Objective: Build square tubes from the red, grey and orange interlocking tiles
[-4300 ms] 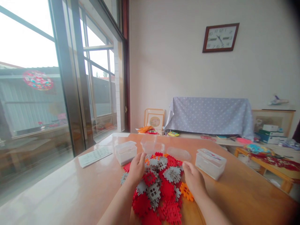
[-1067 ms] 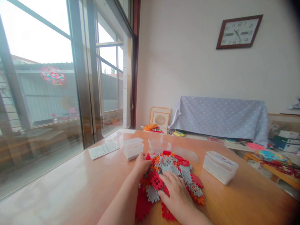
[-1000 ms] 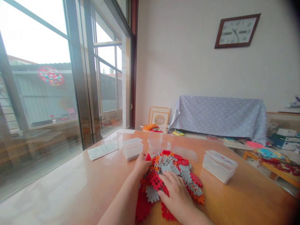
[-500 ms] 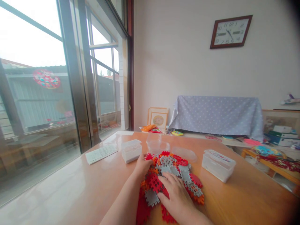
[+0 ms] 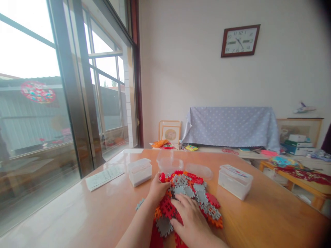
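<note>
A heap of interlocking plastic building pieces [image 5: 201, 193] in red, grey and orange lies on the table in front of me. Some pieces are solid squares with toothed edges, others are lattices. My left hand [image 5: 158, 188] rests against the heap's far left side, thumb apart from the fingers, next to a red piece [image 5: 162, 177]; its fingertips are partly hidden. Spread over the near middle of the heap, my right hand [image 5: 190, 215] touches a red lattice piece [image 5: 168, 207] and grey ones. A grey toothed piece [image 5: 140, 203] shows left of my left forearm.
On the wooden table [image 5: 258, 217] stand a lidded clear box [image 5: 235, 182] at right and a white box [image 5: 139, 173] at left. Behind the heap are a clear plastic tub [image 5: 170, 164] and a clear lid [image 5: 199, 171]. A printed sheet [image 5: 104, 178] lies near the window.
The view has turned slightly to the right. Both hands stay on the heap with little movement. A grey piece now shows beside my left forearm.
</note>
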Tool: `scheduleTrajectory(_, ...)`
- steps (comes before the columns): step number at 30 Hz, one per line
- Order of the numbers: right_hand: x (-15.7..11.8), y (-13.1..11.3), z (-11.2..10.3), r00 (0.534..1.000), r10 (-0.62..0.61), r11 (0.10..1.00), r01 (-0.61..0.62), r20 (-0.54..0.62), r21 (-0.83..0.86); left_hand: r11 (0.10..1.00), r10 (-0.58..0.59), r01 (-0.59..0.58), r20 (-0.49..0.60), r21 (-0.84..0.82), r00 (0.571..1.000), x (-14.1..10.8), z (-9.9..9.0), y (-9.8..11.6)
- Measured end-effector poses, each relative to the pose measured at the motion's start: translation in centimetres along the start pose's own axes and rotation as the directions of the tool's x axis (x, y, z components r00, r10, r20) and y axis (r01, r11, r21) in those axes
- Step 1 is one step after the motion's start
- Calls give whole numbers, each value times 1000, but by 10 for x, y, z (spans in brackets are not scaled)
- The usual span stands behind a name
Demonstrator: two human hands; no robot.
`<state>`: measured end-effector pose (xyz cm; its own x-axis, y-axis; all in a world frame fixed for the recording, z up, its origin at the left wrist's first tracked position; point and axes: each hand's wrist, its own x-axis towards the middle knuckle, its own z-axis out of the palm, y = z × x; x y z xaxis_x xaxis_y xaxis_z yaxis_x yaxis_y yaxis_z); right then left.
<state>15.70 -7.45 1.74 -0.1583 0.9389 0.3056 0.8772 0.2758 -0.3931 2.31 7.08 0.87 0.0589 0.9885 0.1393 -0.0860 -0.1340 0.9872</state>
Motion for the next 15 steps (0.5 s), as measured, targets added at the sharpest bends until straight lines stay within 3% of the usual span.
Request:
scheduleTrajectory(11, 1, 1, -2, 1000, 3, 1000, -3, 26, 26, 976, -132, 126, -25, -178, 991, 1, -24, 24)
scheduleTrajectory(15, 0, 4, 0, 1000, 1, 998, -2, 13, 60, 975, -66, 63, -6, -212, 998, -2, -32, 36)
